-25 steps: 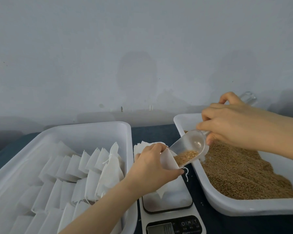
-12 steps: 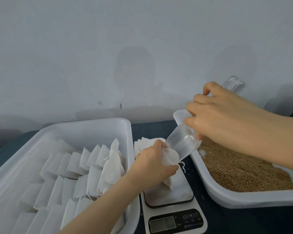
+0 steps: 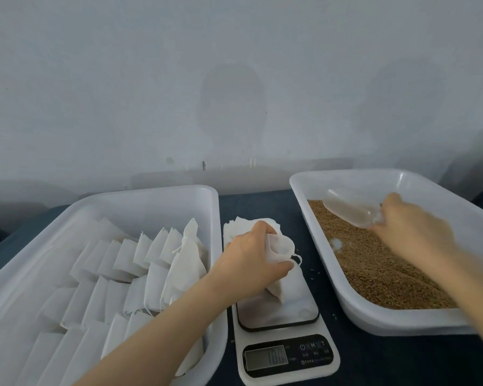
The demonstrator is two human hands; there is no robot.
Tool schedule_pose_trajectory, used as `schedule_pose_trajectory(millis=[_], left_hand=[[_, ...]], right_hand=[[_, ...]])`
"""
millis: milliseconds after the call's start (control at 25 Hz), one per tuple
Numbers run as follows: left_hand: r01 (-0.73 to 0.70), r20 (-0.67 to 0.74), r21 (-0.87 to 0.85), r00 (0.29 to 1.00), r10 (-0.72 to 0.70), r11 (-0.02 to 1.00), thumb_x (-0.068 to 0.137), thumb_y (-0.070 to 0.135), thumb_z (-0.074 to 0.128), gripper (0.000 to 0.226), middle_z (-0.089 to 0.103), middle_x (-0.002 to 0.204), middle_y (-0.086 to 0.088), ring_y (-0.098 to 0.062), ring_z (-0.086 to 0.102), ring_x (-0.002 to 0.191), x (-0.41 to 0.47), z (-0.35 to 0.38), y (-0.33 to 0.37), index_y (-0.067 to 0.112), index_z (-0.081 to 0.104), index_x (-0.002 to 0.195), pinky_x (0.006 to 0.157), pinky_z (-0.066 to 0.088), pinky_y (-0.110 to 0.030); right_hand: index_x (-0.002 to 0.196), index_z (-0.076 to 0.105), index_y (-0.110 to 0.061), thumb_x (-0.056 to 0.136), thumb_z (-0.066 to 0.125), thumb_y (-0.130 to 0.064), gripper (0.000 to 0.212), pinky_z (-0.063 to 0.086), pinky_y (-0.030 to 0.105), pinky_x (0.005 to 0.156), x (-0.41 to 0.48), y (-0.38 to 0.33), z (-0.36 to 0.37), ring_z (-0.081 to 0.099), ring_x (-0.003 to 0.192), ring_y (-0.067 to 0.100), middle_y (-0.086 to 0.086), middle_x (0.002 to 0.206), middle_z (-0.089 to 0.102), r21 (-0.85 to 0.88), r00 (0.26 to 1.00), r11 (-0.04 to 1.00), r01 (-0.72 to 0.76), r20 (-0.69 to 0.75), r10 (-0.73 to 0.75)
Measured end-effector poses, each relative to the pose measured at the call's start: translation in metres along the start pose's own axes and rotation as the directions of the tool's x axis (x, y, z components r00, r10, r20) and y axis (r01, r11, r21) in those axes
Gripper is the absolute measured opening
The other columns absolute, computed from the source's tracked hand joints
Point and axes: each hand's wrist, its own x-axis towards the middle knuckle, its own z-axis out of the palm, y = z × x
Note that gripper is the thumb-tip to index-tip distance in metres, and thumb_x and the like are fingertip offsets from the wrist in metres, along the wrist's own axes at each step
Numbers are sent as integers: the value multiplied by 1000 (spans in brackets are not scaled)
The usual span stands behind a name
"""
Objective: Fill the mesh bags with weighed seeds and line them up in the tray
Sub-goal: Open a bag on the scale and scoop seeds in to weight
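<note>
My left hand (image 3: 251, 257) grips a white mesh bag (image 3: 280, 250) by its open mouth, the bag's bottom resting on the platform of a white kitchen scale (image 3: 285, 330). Over the right tray (image 3: 374, 319) of brown seeds (image 3: 374, 268), my right hand (image 3: 410, 227) holds the handle of a clear plastic scoop (image 3: 349, 208), which lies low on the seeds and looks empty. The left white tray (image 3: 151, 196) holds several white bags (image 3: 129, 263) lined up in rows.
A stack of empty white bags (image 3: 240, 227) lies behind the scale, between the two trays. A few loose seeds dot the dark table (image 3: 313, 274) by the scale. A pale wall rises close behind the trays.
My right hand has carried the scoop from the bag's mouth back over the seed tray, now emptied. My left hand has kept hold of the bag on the scale.
</note>
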Motion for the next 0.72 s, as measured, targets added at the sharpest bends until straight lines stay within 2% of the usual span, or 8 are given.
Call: schedule_pose_trajectory(millis=[120,240,440,560,720], left_hand=[[5,9,-16,1000,-5,1000,78,46,68,41,50,89,22,3,52,82,0,1,1,35,40,105,66,43,-14],[10,12,-15,1000,-10,1000,78,46,69,41,49,89,22,3,51,83,0,0,1,35,39,106,67,43,-13],[27,4,-5,1000,-27,1000,78,46,69,42,50,90,20,-1,53,83,-1,0,2,35,40,106,64,38,-9],[37,10,0,999,-37,999,79,46,69,43,53,96,15,-6,55,87,-2,0,3,34,41,109,67,40,-11],[64,19,4,998,-64,998,80,46,68,46,53,101,11,-12,55,91,-3,-1,5,31,42,116,72,42,-22]], right_hand=[[101,43,-10,89,59,-39,36,52,39,51,0,5,20,58,60,18,2,75,56,72,998,996,-43,37,41],[103,41,-11,90,56,-38,34,50,36,50,-4,3,21,56,58,18,0,75,53,91,1000,996,-25,-6,25],[113,42,-7,91,55,-32,36,55,41,67,-9,2,23,60,71,25,2,80,55,42,989,996,-77,131,71],[118,40,-7,91,55,-33,40,56,40,65,-10,2,25,61,70,23,3,80,58,20,984,998,-63,169,59],[115,37,-10,91,52,-32,36,51,33,58,-9,2,29,59,68,19,0,76,54,-48,982,999,-11,185,20]])
